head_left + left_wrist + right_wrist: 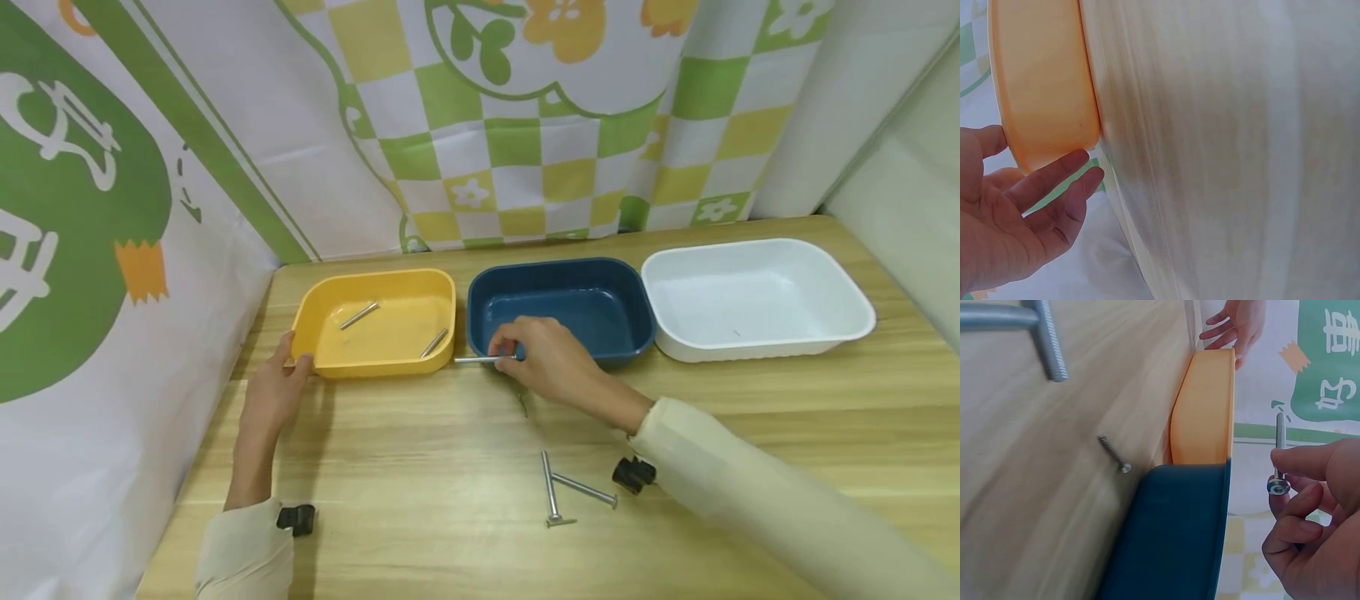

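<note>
My right hand [551,358] pinches a silver bolt [476,360] between thumb and fingers, above the front rim of the dark blue tray [487,287]. In the right wrist view the bolt [1280,434] stands out from the fingertips, its round head facing the camera. At the yellow tray's [382,369] left front corner, my left hand [273,392] touches the outside with loosely spread fingers. In the left wrist view, the fingers [1054,178] rest against that tray's end wall [1047,81]. Two silver metal pieces, a left one [360,315] and a right one [434,342], lie inside the yellow tray.
A white tray [757,344] stands right of the blue one. A small screw [522,404] lies before the blue tray. Nearer are an upright-lying bolt [551,483], a slanted bolt [585,489] and a small screw [562,522]. Patterned cloth [517,150] hangs behind.
</note>
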`<state>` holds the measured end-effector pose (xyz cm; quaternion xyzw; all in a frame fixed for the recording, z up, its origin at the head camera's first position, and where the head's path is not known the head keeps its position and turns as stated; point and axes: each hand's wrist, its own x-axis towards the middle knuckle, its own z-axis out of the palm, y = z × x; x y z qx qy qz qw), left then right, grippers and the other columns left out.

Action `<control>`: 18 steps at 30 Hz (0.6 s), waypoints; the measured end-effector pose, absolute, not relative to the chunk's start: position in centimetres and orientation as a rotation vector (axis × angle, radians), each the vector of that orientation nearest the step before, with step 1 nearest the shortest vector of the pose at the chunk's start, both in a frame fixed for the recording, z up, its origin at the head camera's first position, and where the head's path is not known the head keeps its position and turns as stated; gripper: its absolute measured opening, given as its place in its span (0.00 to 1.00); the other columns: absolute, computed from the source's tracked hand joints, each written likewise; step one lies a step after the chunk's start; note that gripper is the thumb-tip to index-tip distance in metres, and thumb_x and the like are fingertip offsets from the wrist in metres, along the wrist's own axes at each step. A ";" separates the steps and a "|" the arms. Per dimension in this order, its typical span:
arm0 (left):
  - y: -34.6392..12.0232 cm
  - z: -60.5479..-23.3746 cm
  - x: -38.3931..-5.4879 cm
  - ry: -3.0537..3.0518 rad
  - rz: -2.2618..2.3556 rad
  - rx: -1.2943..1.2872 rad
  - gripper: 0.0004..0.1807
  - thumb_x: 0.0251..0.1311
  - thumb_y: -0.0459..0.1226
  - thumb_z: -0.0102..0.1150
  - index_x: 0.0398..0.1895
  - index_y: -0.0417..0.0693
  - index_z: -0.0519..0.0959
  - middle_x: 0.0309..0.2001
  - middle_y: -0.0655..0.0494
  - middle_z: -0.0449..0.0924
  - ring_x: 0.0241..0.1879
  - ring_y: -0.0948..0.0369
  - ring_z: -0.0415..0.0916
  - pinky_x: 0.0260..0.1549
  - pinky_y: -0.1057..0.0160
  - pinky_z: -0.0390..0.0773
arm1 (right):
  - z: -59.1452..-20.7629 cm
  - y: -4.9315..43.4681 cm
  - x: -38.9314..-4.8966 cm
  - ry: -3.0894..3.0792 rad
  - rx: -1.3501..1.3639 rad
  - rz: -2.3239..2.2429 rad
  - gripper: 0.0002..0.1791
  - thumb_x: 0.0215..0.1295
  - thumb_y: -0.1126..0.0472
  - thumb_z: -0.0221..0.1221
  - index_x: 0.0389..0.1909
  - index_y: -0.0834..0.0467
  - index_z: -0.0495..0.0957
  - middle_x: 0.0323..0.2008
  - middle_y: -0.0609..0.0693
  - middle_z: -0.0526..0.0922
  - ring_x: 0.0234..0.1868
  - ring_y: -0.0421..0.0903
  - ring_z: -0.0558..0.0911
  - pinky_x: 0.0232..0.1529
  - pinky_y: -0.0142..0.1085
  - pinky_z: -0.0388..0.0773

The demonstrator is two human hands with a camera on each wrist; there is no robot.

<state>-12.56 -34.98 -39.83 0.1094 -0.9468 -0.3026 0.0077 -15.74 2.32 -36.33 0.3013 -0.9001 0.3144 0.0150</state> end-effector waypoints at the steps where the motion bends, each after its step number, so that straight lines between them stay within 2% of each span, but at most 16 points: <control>1: -35.0 -39.8 -12.6 -2.960 -0.940 0.338 0.33 0.65 0.51 0.33 0.69 0.47 0.47 0.57 0.31 0.62 0.50 0.43 0.68 0.43 0.44 0.66 | -36.3 2.0 -16.0 -2.807 0.932 0.975 0.05 0.51 0.60 0.64 0.30 0.49 0.80 0.25 0.40 0.74 0.25 0.39 0.71 0.25 0.33 0.67; 6: -35.0 -39.7 -12.7 -2.958 -0.933 0.328 0.33 0.65 0.51 0.33 0.69 0.48 0.48 0.53 0.32 0.67 0.49 0.44 0.69 0.40 0.46 0.68 | -36.2 0.0 -16.9 -2.828 0.901 1.000 0.04 0.52 0.61 0.63 0.29 0.49 0.80 0.25 0.39 0.73 0.25 0.38 0.71 0.25 0.33 0.68; 18: -35.1 -39.9 -12.6 -2.927 -0.999 0.346 0.33 0.64 0.52 0.35 0.69 0.50 0.48 0.51 0.34 0.70 0.48 0.45 0.70 0.38 0.49 0.70 | -36.2 -4.9 -18.2 -2.876 0.939 1.023 0.05 0.53 0.63 0.59 0.30 0.50 0.80 0.21 0.39 0.75 0.21 0.37 0.71 0.22 0.31 0.68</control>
